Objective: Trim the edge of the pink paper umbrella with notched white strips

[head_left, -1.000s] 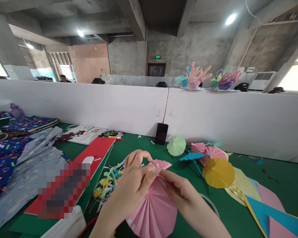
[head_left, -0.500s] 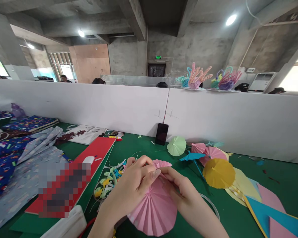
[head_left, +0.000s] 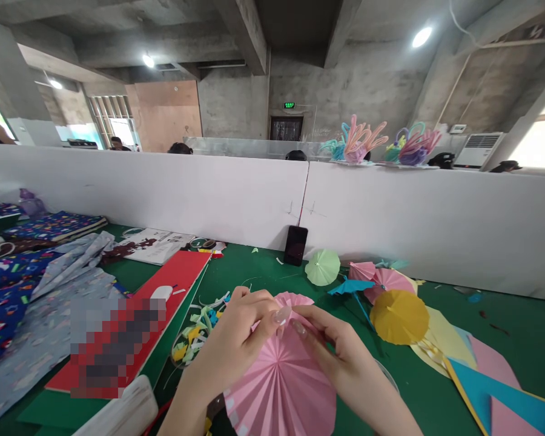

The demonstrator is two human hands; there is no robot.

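Observation:
A pleated pink paper fan point(head_left: 281, 387), folded like a small umbrella top, is held just above the green table point(head_left: 504, 339). My left hand point(head_left: 236, 348) pinches its top centre with thumb and forefinger. My right hand point(head_left: 340, 354) pinches the same spot from the right, fingertips almost meeting those of the left. A second small pink pleated piece point(head_left: 295, 299) shows just behind the fingers.
Finished paper umbrellas lie at the back right: green point(head_left: 322, 267), pink point(head_left: 386, 280), blue point(head_left: 352, 286), yellow point(head_left: 399, 317). Coloured paper sheets point(head_left: 495, 375) lie at the right, paper scraps point(head_left: 195, 333) and a red board point(head_left: 172, 278) at the left. A phone point(head_left: 295, 245) leans on the white partition.
The pink fan has spread wider and dropped toward me. Both hands stay pinched at its centre, shifted slightly down.

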